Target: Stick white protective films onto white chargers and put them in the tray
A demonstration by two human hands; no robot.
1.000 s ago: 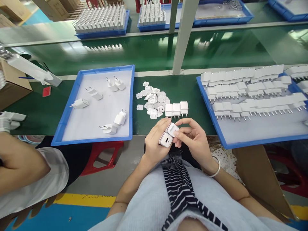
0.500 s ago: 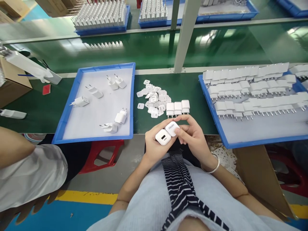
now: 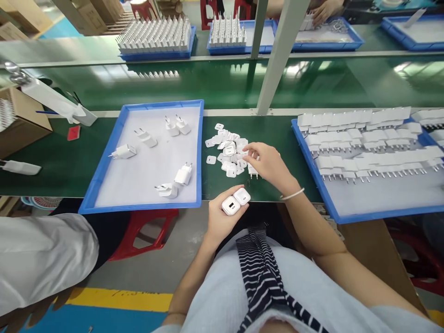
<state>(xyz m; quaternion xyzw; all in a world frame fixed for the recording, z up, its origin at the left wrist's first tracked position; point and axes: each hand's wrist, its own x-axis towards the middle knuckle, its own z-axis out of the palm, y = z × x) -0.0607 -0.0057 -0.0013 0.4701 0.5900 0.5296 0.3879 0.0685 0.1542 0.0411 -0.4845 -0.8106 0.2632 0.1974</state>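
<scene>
My left hand (image 3: 222, 217) is closed around two white chargers near the table's front edge. The left charger (image 3: 231, 205) shows a dark port slot, and the right one (image 3: 242, 196) a small oval port. My right hand (image 3: 267, 164) reaches over the right side of a pile of small white square caps (image 3: 229, 150). Its thumb and forefinger are close together at the pile; whether a cap is between them is too small to tell. White chargers (image 3: 253, 170) stand beside the pile, partly hidden under my right hand.
A blue-rimmed tray (image 3: 201, 152) with several chargers lies left, another tray (image 3: 314, 178) with rows of chargers right. A metal post (image 3: 279, 60) rises behind the pile. A person's sleeve (image 3: 45, 254) is at the left. Another person's hand (image 3: 326, 11) is at the far back.
My right hand has left the chargers in my left hand and moved up to the pile. The right charger now shows its port instead of a printed face. The view has shifted slightly.
</scene>
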